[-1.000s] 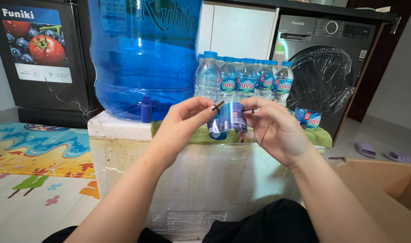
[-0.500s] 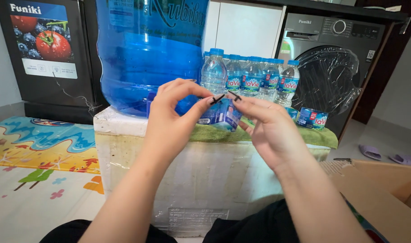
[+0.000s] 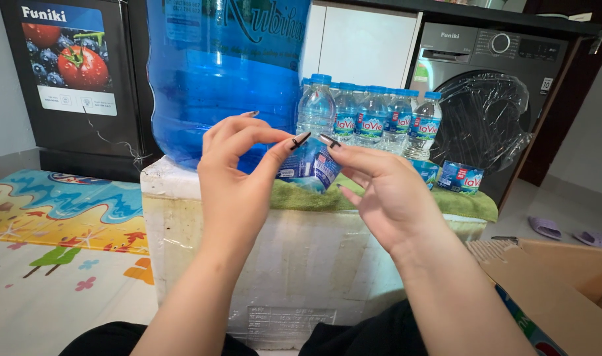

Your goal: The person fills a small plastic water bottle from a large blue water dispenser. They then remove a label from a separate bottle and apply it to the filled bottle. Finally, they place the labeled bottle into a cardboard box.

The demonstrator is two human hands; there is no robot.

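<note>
My left hand (image 3: 238, 175) and my right hand (image 3: 386, 191) meet in front of me. Both pinch a small blue plastic bottle label (image 3: 311, 168) by its top edge with thumb and forefinger. The label hangs curled between the fingertips, above a green towel (image 3: 380, 201) that covers a white foam box (image 3: 301, 257). Behind the hands, several small water bottles (image 3: 373, 118) with blue caps and labels stand in a group on the box.
A large blue water jug (image 3: 222, 72) stands on the box's left side. Loose blue labels (image 3: 460, 177) lie on the towel at right. Behind are a black mini fridge (image 3: 70, 79) and a grey washing machine (image 3: 492, 99). An open cardboard box (image 3: 564, 283) sits at lower right, and a colourful play mat (image 3: 57, 211) lies at left.
Both hands stayed together on the label and rose slightly. The label has tilted and my left fingers have spread apart above it.
</note>
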